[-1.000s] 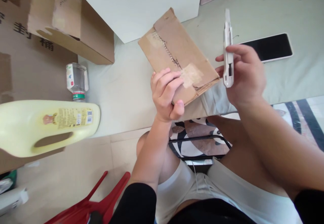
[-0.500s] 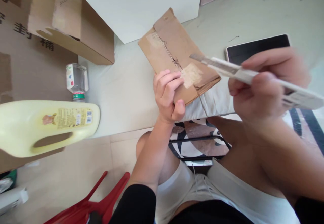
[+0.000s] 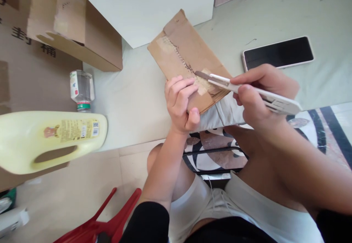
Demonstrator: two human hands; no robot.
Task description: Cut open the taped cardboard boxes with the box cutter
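Note:
A flat cardboard box (image 3: 198, 48) is tilted above the cloth-covered surface, with a ragged torn seam and pale tape patches on its face. My left hand (image 3: 181, 102) grips its near left edge, fingers over the face and thumb by the lower edge. In my right hand (image 3: 264, 94) is a white utility knife (image 3: 272, 100), pinched between thumb and fingers, its blade extended. The blade tip lies at the lower end of the torn seam, near the tape patch; whether it has gone into the cardboard I cannot tell.
A phone (image 3: 277, 52) lies beyond my right hand. To the left are a clear bottle (image 3: 82, 89), a pale yellow jug (image 3: 52, 136) and larger cardboard boxes (image 3: 101, 34). A white box (image 3: 165, 4) stands behind. Something red (image 3: 110, 224) sits on the floor at lower left.
My right hand has brought the knife left and inward, so the blade tip has shifted from the box's right side to the torn seam. My left hand keeps its hold.

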